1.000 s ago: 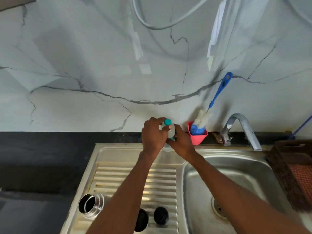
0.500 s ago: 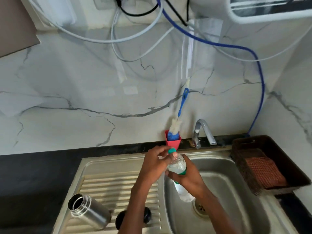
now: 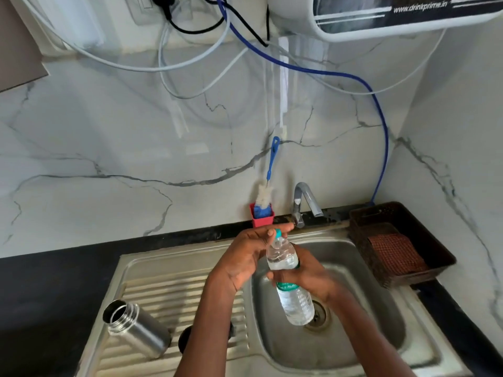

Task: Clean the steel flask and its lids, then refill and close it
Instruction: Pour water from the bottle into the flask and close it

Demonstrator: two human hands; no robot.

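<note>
Working the teal cap (image 3: pixel 278 233) of a clear plastic water bottle (image 3: pixel 291 278) over the sink basin (image 3: pixel 381 317). Left hand (image 3: pixel 246 258) up at the bottle's 12 o'clock end, fingers curled round the cap, looks like unscrewing. Right hand (image 3: pixel 306 273) wrapped round the bottle's midsection at the green label, clamped firm. Bottle tilted, base toward 5 o'clock above the drain (image 3: pixel 317 318). Cap still seated, as far as visible.

Steel flask (image 3: pixel 137 329) standing open on the ribbed drainboard (image 3: pixel 174 300), at 8 o'clock from the hands, well apart from them. Mouth uncapped, tilted toward 10 o'clock in this wide-angle view. Interior dark, can't tell wet, dry or filled. One black lid (image 3: pixel 186 338) just beside the flask at its 3 o'clock, partly hidden behind the left forearm. Second lid not visible, possibly hidden behind the arm.

Bottle brush (image 3: pixel 268 183) parked in the red holder (image 3: pixel 261 217) against the wall at 12 o'clock, not in use. Tap (image 3: pixel 304 200) at 1 o'clock, no water running.

Status guess: brush stowed, tap off, so cleaning probably done, not provable from here. Now at start of refill: open bottle, pour into flask. Left: pour, fit both lids, tighten. Roughly past halfway, low confidence.

Risk: flask well off to the side, so either bring bottle over or move flask before pouring.
</note>
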